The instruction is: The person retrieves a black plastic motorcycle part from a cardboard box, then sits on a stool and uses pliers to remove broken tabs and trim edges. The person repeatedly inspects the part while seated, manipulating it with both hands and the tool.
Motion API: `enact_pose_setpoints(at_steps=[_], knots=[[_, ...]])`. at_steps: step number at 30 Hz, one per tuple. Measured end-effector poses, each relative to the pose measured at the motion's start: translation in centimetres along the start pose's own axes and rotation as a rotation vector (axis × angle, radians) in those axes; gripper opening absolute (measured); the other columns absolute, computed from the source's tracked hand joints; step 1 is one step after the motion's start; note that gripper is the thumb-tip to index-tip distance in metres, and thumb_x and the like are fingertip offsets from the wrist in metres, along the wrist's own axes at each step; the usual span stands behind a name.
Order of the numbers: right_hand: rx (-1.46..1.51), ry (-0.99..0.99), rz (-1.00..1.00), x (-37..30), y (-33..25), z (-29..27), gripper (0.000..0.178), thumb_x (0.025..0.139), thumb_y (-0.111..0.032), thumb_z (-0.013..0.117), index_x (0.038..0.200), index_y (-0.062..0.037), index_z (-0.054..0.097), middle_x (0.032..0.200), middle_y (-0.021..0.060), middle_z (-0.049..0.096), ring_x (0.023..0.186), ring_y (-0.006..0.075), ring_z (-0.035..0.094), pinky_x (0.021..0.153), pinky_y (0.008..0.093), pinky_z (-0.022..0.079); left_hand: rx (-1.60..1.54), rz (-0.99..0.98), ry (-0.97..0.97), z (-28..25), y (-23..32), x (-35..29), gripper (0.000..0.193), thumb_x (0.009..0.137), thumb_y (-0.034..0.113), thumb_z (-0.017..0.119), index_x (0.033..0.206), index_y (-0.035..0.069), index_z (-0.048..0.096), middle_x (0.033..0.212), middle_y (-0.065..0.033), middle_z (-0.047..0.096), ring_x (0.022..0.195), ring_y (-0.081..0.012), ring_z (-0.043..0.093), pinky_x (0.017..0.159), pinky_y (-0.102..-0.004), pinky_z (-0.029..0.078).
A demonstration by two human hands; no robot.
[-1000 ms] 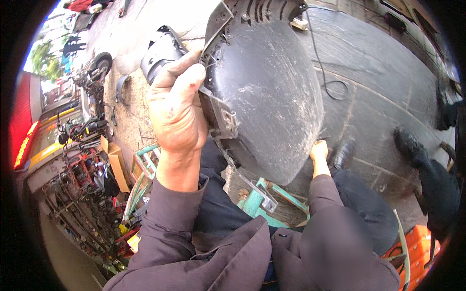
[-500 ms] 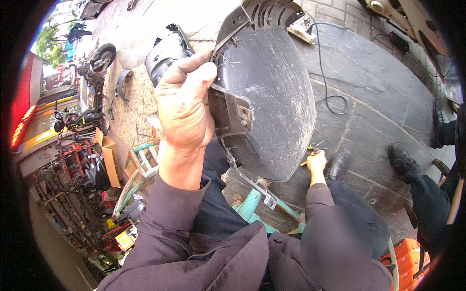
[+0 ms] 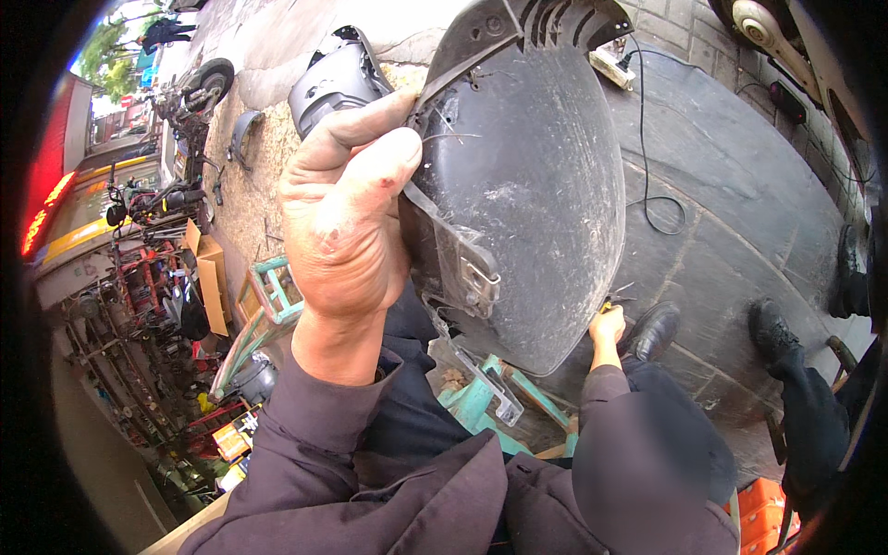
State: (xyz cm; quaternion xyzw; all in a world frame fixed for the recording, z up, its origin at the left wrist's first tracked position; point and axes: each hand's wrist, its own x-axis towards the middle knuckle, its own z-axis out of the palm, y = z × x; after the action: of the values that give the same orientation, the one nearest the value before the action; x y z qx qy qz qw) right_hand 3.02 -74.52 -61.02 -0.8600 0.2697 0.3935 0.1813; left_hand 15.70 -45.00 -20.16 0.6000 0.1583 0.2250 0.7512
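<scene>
My left hand [image 3: 347,222] grips a black plastic fender [image 3: 527,185] by its left edge, thumb on the near face. The fender is held up, scuffed and dusty, with slotted vents at its top and a metal bracket [image 3: 479,276] on its lower left side. A thin wire-like strand sticks out near my thumb. Lower and to the right, beside the fender's bottom edge, my right hand [image 3: 607,326] is closed around a small pair of pliers [image 3: 610,304] with yellow handles. Their jaws point up and right, apart from the fender.
Below the fender stands a green metal stool frame [image 3: 474,400]. Another black plastic shell [image 3: 338,83] lies on the ground behind my left hand. A cable [image 3: 645,157] loops over the paving. A cardboard box [image 3: 211,277] and metal parts fill the left; another person's shoe [image 3: 772,326] is at right.
The fender and my left hand appear larger and closer; the fender's lower end has shifted right and down. My right hand with the pliers now sits slightly lower, nearer the fender's edge.
</scene>
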Motion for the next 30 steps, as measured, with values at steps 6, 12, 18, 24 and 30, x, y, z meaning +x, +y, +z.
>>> enact_pose_setpoints(at_steps=[6, 12, 18, 24, 30], knots=[[0.219, 0.202, -0.065, 0.6, -2.4, -5.0, 0.035, 0.080, -0.027, 0.069, 0.100, 0.0000, 0.062, 0.098, 0.0221, 0.069, 0.096, 0.0375, 0.067, 0.086, 0.0440, 0.051, -0.026, 0.001, -0.041, 0.4, -0.5, 0.5, 0.023, 0.086, -0.008, 0.066, 0.109, -0.006, 0.067, 0.098, -0.0106, 0.070, 0.089, -0.0138, 0.066, 0.083, -0.0237, 0.052], [0.737, 0.169, -0.400, -3.0, -9.2, -21.3, 0.034, 0.084, -0.032, 0.073, 0.084, 0.0011, 0.062, 0.066, 0.0101, 0.060, 0.064, 0.0184, 0.059, 0.063, 0.0354, 0.051, -0.071, 0.028, -0.118, 1.2, 0.2, -0.1, 0.024, 0.084, -0.007, 0.068, 0.107, -0.006, 0.068, 0.095, -0.0100, 0.071, 0.083, -0.0122, 0.066, 0.081, -0.0234, 0.052], [0.957, -0.109, -0.938, -17.6, -11.1, -36.8, 0.018, 0.090, -0.020, 0.069, 0.095, -0.0031, 0.065, 0.080, -0.0045, 0.056, 0.072, 0.0054, 0.048, 0.069, 0.0224, 0.042, -0.124, 0.031, -0.270, 1.4, 1.7, -0.6, 0.023, 0.084, -0.005, 0.066, 0.107, -0.005, 0.069, 0.102, -0.0105, 0.071, 0.089, -0.0139, 0.066, 0.086, -0.0255, 0.051], [1.168, -0.536, -1.041, -23.8, -9.0, -38.9, 0.036, 0.083, -0.014, 0.072, 0.114, 0.0027, 0.063, 0.103, 0.0050, 0.060, 0.095, 0.0133, 0.053, 0.095, 0.0335, 0.043, -0.129, -0.068, -0.312, 2.2, 1.2, -0.8, 0.023, 0.082, -0.004, 0.068, 0.105, -0.004, 0.070, 0.094, -0.0083, 0.071, 0.081, -0.0115, 0.065, 0.078, -0.0237, 0.053], [0.706, -0.145, -1.329, -20.4, -9.8, -37.9, 0.039, 0.075, -0.017, 0.081, 0.106, 0.0029, 0.069, 0.128, 0.0165, 0.056, 0.119, 0.0249, 0.052, 0.102, 0.0335, 0.040, -0.082, -0.130, -0.354, 2.9, 0.1, -0.3, 0.024, 0.085, -0.003, 0.065, 0.108, -0.006, 0.068, 0.101, -0.0135, 0.071, 0.089, -0.0163, 0.067, 0.084, -0.0265, 0.054]])
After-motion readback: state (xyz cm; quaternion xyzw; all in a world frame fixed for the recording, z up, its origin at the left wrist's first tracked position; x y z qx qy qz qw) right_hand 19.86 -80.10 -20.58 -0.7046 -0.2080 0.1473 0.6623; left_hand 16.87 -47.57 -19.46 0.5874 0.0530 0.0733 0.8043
